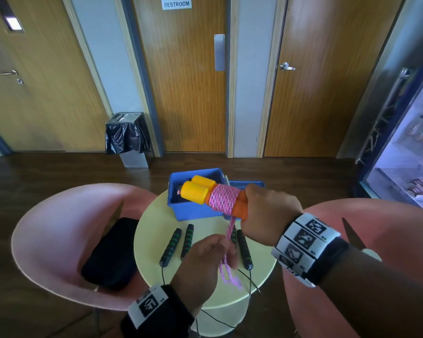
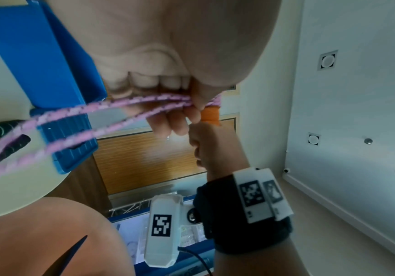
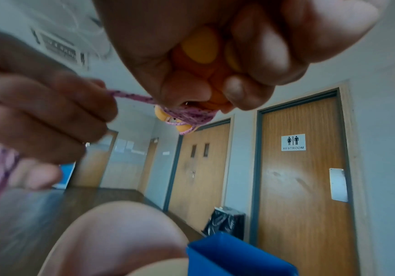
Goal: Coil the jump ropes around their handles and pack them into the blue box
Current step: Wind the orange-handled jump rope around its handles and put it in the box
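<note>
Your right hand [image 1: 266, 213] is gripping the two orange-and-yellow handles [image 1: 200, 192] side by side, fingers curled tight around their orange ends, holding them up over the round table's [image 1: 156, 215] far edge, in front of the blue box [image 1: 193, 211] — pink rope [image 1: 224, 200] is lying in coils around their middle. Your left hand [image 1: 210, 254] is pinching the loose doubled rope below, over the table's middle. Four black green-ringed handles [image 1: 171, 246] are lying on the table between the box and the near edge.
</note>
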Demonstrator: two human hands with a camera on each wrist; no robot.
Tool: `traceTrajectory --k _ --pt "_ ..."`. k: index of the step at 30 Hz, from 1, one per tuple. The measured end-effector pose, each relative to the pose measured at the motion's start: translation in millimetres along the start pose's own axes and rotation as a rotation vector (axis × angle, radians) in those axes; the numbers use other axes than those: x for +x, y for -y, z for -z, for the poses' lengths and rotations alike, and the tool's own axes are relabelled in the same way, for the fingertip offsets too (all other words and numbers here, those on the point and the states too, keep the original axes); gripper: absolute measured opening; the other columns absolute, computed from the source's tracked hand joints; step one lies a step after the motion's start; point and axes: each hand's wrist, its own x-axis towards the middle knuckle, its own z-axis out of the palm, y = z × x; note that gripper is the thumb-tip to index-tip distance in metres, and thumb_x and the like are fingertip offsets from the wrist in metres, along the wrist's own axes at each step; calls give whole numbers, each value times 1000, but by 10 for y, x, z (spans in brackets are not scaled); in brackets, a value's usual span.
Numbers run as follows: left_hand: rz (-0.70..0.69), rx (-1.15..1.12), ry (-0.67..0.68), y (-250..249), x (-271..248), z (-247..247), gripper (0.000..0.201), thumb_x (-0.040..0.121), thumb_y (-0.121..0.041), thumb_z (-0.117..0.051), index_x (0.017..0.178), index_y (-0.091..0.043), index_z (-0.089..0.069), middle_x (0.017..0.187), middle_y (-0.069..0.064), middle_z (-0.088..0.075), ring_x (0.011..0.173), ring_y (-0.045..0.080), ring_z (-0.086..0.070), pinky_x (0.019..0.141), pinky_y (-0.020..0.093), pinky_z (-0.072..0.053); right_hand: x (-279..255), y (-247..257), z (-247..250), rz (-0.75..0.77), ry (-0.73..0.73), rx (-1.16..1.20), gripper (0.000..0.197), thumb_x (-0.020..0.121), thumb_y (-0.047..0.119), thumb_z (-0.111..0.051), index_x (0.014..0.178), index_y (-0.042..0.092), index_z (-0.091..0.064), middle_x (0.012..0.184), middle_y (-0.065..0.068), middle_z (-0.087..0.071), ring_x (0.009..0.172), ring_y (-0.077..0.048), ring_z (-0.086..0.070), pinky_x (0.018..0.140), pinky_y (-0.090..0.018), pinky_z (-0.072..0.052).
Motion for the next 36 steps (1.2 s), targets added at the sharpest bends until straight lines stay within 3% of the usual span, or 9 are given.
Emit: traceTrajectory --k 3,6,11,13,16,19,24,31,36 --pt "134 10 142 -3 12 49 29 87 -33 -43 64 -23 -60 61 0 -58 63 14 -50 79 41 -47 35 -36 -140 -45 88 -125 26 83 27 -59 106 20 -50 89 6 -60 78 -17 -64 68 -32 -54" --pt "187 184 219 -63 42 126 30 94 -33 -45 68 -26 -59 53 -16 -49 53 3 -44 72 33 -48 31 -57 -292 -33 217 -164 30 86 26 -60 112 18 -48 95 6 -62 83 -15 -65 69 -32 -52" --pt "-4 622 353 -143 186 300 27 97 -20 -48 72 -16 -57 56 -10 -51 53 6 -42 57 31 -36 -47 21 -514 61 305 -285 31 90 22 -62 120 18 -54 113 4 -65 100 -20 -66 74 -32 -48" --pt "-120 806 388 -146 249 373 26 90 -25 -53 67 -14 -50 58 0 -46 56 11 -45 61 38 -43 -97 43 -506 109 343 -314 29 92 22 -59 121 18 -56 118 2 -64 108 -21 -64 73 -32 -41" --pt "-185 959 472 -193 354 444 23 88 -38 -53 83 -19 -65 78 -1 -65 73 11 -58 71 36 -48 -182 60 -484 234 339 -363 28 91 21 -61 118 16 -54 111 0 -63 102 -23 -65 72 -34 -41" --pt "-220 987 510 -229 449 494 30 88 -52 -51 98 -30 -71 93 -12 -71 81 1 -60 74 29 -49 -244 88 -448 307 361 -423 35 86 19 -65 119 15 -56 104 0 -63 94 -23 -67 68 -33 -45" --pt "-273 936 535 -200 492 505 26 90 -55 -54 96 -34 -69 85 -14 -69 77 0 -59 71 29 -49 -287 46 -359 393 355 -430 34 81 18 -68 113 16 -54 80 4 -51 71 -20 -56 60 -31 -41" --pt "-374 909 557 -176 477 555 31 94 -54 -47 93 -30 -66 82 -11 -66 76 3 -57 69 33 -48 -443 -29 -218 530 398 -360 32 83 15 -69 110 19 -52 91 2 -58 79 -22 -62 73 -38 -54" --pt "-415 843 538 -227 487 643 28 95 -49 -49 92 -28 -67 84 -14 -65 77 -5 -55 70 23 -46 -490 -26 -102 583 422 -305 42 84 18 -70 121 20 -49 103 -1 -60 91 -25 -61 82 -40 -54"
